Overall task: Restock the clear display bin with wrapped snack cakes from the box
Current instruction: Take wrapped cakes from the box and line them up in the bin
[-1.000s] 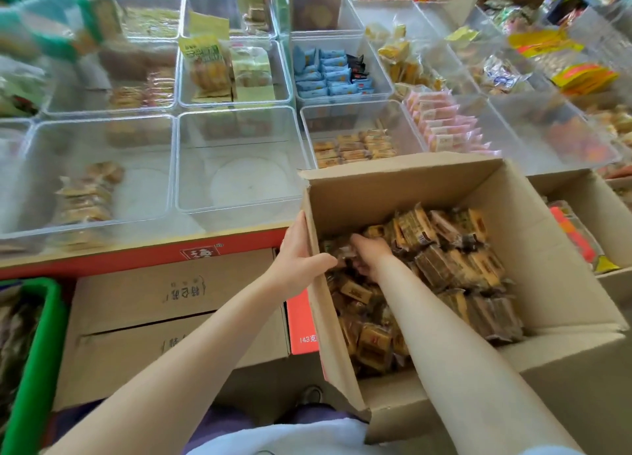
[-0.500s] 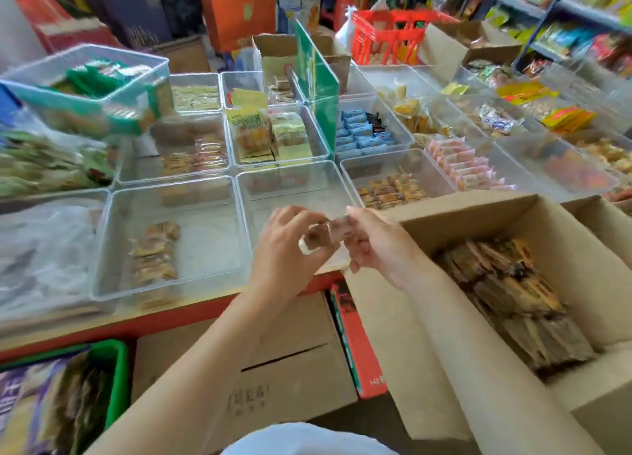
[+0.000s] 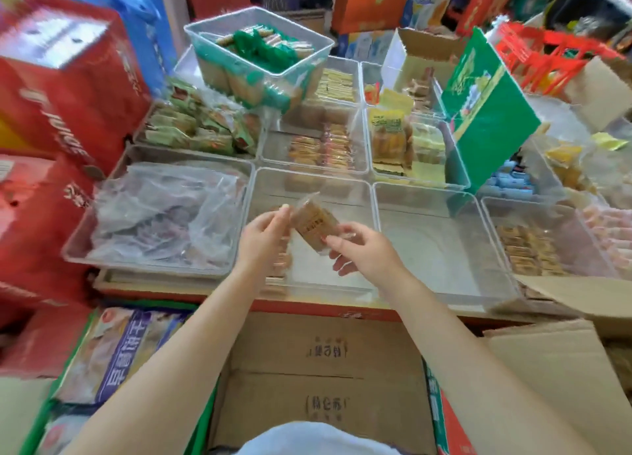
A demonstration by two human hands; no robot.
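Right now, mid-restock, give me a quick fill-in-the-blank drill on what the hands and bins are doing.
1. Both hands, left hand and right hand, hold one clear-wrapped brown ____.
2. It hangs over a clear plastic display bin that is nearly ____.
3. The clear bin to its left is filled with crumpled clear ____.

Missing words: snack cake; empty; plastic bags

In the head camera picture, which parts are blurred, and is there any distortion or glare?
Head view: motion blur smears the red cartons at left and the edges; the wrapped snack cake, pinched between left hand and right hand, is soft too. Wide-angle distortion bends the clear bin rims. Soft even light, faint sheen on the plastic.
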